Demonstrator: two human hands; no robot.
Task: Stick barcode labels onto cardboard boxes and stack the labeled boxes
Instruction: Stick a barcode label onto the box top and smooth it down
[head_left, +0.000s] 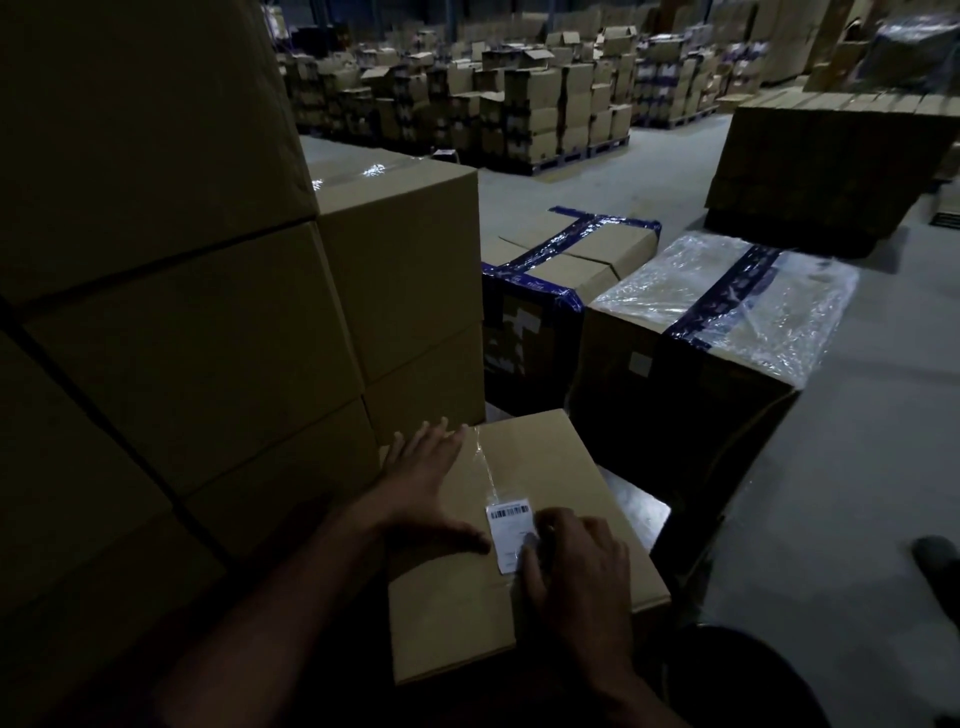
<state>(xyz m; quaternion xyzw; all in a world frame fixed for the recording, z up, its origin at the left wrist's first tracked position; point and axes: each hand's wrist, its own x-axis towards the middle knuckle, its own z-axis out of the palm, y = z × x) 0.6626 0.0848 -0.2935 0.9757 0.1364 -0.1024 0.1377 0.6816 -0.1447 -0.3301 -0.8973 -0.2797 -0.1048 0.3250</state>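
A brown cardboard box (550, 467) sealed with clear tape lies in front of me, low in the view. A white barcode label (508, 530) sits on its top face near the tape seam. My left hand (423, 486) lies flat on the box top, fingers spread, its thumb beside the label's left edge. The fingers of my right hand (576, 566) press down on the label's right and lower part, covering some of it.
A tall stack of plain cardboard boxes (182, 338) rises at the left. Behind the box stand a blue-taped carton (566, 260) and a plastic-wrapped carton (727, 312). Grey floor (857, 467) lies to the right. Pallets of boxes (519, 104) fill the background.
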